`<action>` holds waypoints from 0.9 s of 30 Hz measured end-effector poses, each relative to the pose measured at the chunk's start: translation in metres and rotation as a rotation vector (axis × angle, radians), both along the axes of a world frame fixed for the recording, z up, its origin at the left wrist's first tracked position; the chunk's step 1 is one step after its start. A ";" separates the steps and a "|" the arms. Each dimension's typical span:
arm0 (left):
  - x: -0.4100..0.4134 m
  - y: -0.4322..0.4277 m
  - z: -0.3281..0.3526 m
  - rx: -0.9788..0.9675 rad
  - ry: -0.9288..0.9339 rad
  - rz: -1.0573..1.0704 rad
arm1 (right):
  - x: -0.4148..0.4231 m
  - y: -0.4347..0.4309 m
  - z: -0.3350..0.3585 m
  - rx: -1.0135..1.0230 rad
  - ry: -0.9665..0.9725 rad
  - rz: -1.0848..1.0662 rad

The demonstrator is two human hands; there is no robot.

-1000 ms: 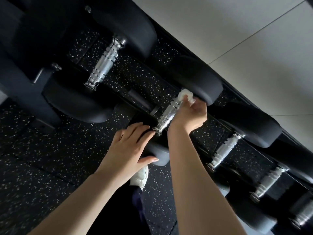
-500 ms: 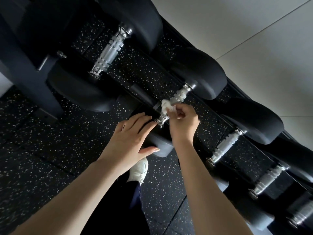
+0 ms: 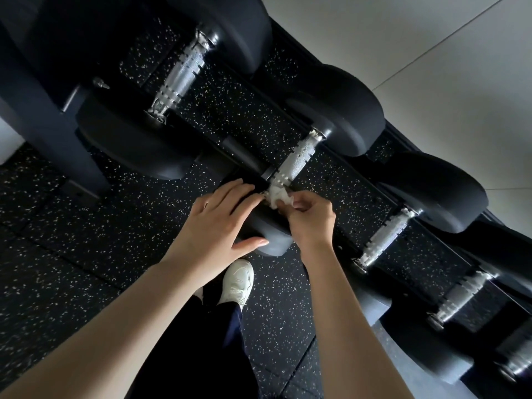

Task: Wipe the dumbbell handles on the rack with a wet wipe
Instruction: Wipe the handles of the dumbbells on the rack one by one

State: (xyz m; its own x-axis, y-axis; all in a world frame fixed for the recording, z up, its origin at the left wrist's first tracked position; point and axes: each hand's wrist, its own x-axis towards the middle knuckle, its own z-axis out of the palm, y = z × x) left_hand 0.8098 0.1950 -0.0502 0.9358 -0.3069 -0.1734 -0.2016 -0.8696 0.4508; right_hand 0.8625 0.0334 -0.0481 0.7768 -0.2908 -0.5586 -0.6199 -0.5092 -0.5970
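Note:
A black dumbbell with a knurled silver handle [image 3: 298, 156] lies on the rack, its far head [image 3: 342, 110] toward the wall. My right hand [image 3: 309, 218] pinches a crumpled white wet wipe [image 3: 277, 195] against the near end of that handle. With straight fingers, my left hand [image 3: 214, 228] rests flat on the dumbbell's near head [image 3: 270, 240], thumb along its lower edge.
More black dumbbells sit in the row: a large one to the left with its handle [image 3: 181, 73], and several to the right, the closest handle [image 3: 384, 239]. A dark rack post [image 3: 54, 122] stands at left. My white shoe [image 3: 237, 282] is on the speckled rubber floor below.
My right hand has slid the wipe from the handle's far end down to its near end, beside my left hand. The left hand has stayed on the near head.

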 end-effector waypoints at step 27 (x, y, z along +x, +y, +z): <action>0.000 0.001 -0.003 0.044 -0.060 -0.046 | 0.010 -0.015 -0.023 0.244 -0.090 -0.290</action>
